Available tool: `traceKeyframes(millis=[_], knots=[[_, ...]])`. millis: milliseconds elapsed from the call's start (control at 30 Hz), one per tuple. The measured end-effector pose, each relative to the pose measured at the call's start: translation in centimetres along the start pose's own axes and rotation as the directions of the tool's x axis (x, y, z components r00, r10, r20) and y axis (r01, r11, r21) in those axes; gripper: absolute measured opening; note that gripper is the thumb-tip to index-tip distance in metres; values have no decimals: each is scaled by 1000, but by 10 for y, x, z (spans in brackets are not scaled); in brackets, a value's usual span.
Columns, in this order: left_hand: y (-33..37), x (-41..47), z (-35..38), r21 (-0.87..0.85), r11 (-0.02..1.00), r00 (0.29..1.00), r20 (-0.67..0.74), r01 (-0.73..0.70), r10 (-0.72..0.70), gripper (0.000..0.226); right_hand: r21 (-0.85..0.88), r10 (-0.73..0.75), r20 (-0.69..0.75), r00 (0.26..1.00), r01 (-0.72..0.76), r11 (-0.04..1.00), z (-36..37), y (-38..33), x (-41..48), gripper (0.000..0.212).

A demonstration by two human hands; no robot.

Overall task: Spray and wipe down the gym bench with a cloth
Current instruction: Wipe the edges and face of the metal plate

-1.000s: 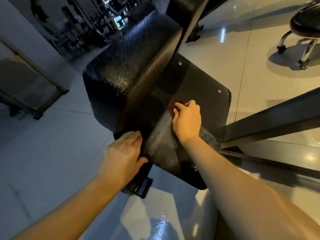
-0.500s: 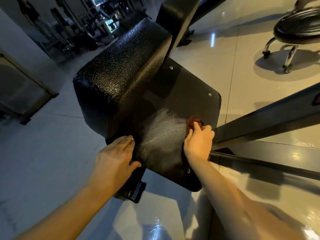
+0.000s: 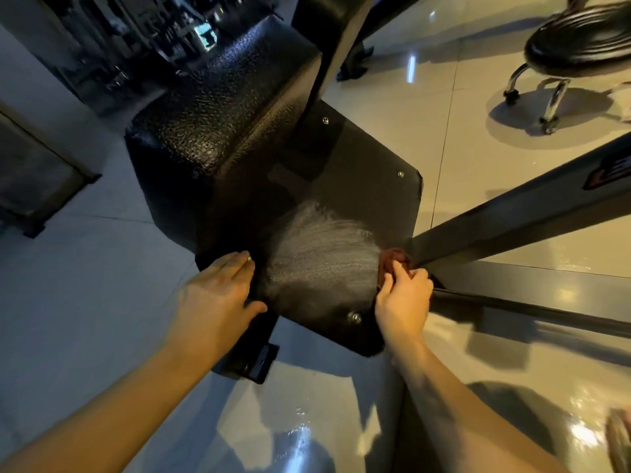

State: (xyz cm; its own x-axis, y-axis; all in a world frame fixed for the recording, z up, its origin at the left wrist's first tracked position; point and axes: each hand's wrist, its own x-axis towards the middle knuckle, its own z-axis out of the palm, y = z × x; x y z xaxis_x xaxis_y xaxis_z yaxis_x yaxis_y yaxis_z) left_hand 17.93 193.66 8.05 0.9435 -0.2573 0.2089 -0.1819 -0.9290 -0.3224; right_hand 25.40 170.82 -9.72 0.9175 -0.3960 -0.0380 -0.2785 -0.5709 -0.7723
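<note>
The black padded gym bench (image 3: pixel 218 107) runs away from me, and a flat black base plate (image 3: pixel 358 179) with screws lies under its near end. A pale wet smear (image 3: pixel 317 254) fans across the plate. My right hand (image 3: pixel 403 298) is bunched on a small dark red cloth (image 3: pixel 391 261) at the plate's right edge, beside a black frame beam. My left hand (image 3: pixel 218 298) lies flat, fingers spread, on the plate's near left corner. No spray bottle is in sight.
A black steel beam (image 3: pixel 519 213) slants from the plate to the right, with a lower rail (image 3: pixel 546 305) on the glossy tiled floor (image 3: pixel 85 302). A black stool on casters (image 3: pixel 577 46) stands at the upper right. Dark gym machines (image 3: pixel 112 39) fill the upper left.
My right hand has dragged the cloth from the plate's middle to its right edge, leaving a wet streak. My left hand has stayed on the near left corner.
</note>
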Motion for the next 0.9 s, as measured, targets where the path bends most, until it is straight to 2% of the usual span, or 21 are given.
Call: traceKeyframes(millis=[67,133,200,233,267,300,333,367,433,467,500,567,667,700,733,767,833,900], knots=[[3,1,-3,6,1000,1000,12,8,-8,80,28,-42,-6,999,43,999,-3,-17,-32,36],[4,3,-5,16,1000,1000,13,16,-16,80,102,-225,34,974,220,970,-6,-38,-65,36],[4,4,-5,38,999,999,19,28,-29,81,176,-463,108,880,441,880,-7,-43,-75,38],[4,4,-5,42,999,999,22,30,-31,81,151,-565,127,815,547,823,-8,-38,-68,38],[4,4,-4,41,999,999,25,27,-28,81,104,-604,127,787,595,797,-7,-27,-53,38],[5,4,-4,39,999,999,25,25,-26,80,56,-576,91,813,573,818,-5,-13,-35,35],[6,4,-4,40,999,999,25,24,-25,80,12,-476,42,879,476,880,-6,0,-14,32],[6,2,-4,43,999,999,24,21,-22,80,-10,-331,4,944,331,944,-8,11,4,31],[5,0,-3,59,998,999,34,23,-25,80,-50,-94,21,995,95,994,-9,14,16,33],[5,0,-3,65,998,999,46,26,-29,81,-81,-72,20,997,74,994,-10,2,5,34],[4,1,-2,64,998,999,46,22,-25,81,-79,-120,23,993,121,990,-11,-15,-12,35],[5,5,-5,64,998,999,41,16,-18,82,44,-352,26,936,350,936,-10,-49,-52,33],[5,7,-7,90,996,1000,29,9,-12,81,172,-674,90,733,655,735,0,-56,-62,33],[5,5,-6,82,997,1000,23,9,-11,80,157,-710,94,698,694,703,1,-48,-48,32],[4,3,-4,61,998,1000,18,7,-8,79,108,-680,84,728,672,733,2,-34,-32,31],[4,2,-1,36,999,1000,4,4,-4,79,52,-589,42,807,587,808,2,-21,-13,30],[2,0,2,14,1000,1000,-18,0,0,79,12,-284,-18,959,284,959,-1,-4,21,32],[2,0,4,22,1000,1000,-28,-10,10,78,-28,-65,-46,997,63,998,-4,-14,29,33]])
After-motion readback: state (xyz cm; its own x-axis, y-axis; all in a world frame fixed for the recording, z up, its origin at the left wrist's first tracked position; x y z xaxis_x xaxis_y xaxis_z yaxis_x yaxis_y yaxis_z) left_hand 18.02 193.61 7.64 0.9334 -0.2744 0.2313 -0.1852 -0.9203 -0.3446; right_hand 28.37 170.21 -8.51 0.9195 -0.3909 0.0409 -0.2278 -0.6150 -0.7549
